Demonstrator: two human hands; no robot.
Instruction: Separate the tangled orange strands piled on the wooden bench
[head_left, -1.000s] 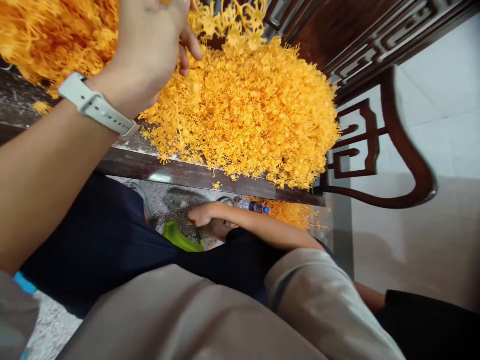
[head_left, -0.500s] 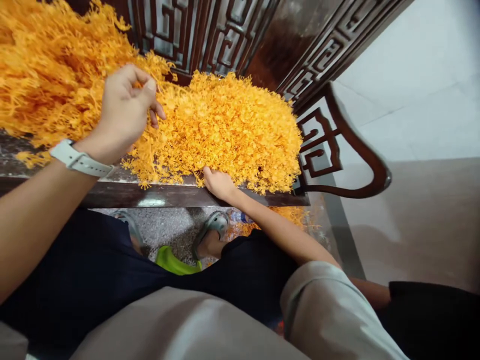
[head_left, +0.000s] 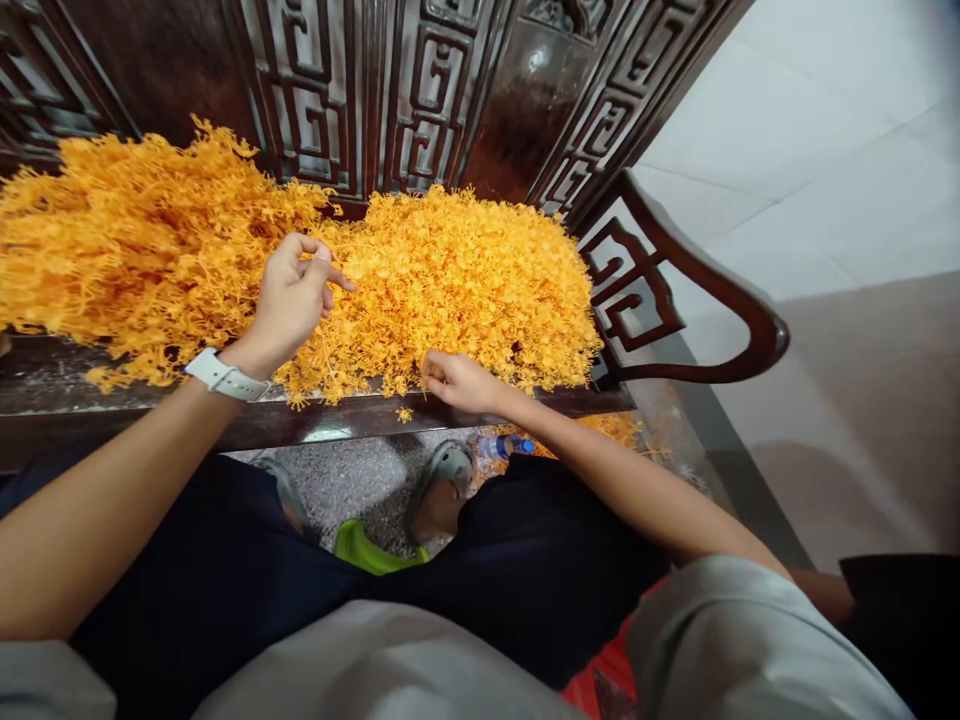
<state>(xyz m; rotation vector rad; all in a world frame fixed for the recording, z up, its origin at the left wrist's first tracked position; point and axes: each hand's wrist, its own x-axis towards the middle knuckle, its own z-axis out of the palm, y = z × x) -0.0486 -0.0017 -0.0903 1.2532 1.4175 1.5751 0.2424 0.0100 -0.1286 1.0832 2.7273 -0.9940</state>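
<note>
A pale tiled floor [head_left: 825, 150] lies to the right. A dark carved wooden bench [head_left: 420, 90] serves as the surface, its armrest [head_left: 705, 290] curling right. An orange heap [head_left: 465, 280] covers the seat to its front edge. The left hand [head_left: 289, 300], grip narrow, pinches a few strands atop the heap. The right hand [head_left: 457, 380] closes on strands at the heap's front edge.

Dark carved wooden bench [head_left: 315, 420] with fretwork backrest [head_left: 420, 90] and a curved armrest [head_left: 697, 300] at its right end. Pale tiled floor [head_left: 825, 150] beyond; speckled floor below with a grey sandal [head_left: 442, 470], a green item [head_left: 367, 545] beside it, and a plastic bottle [head_left: 506, 446] lying near the sandal.
</note>
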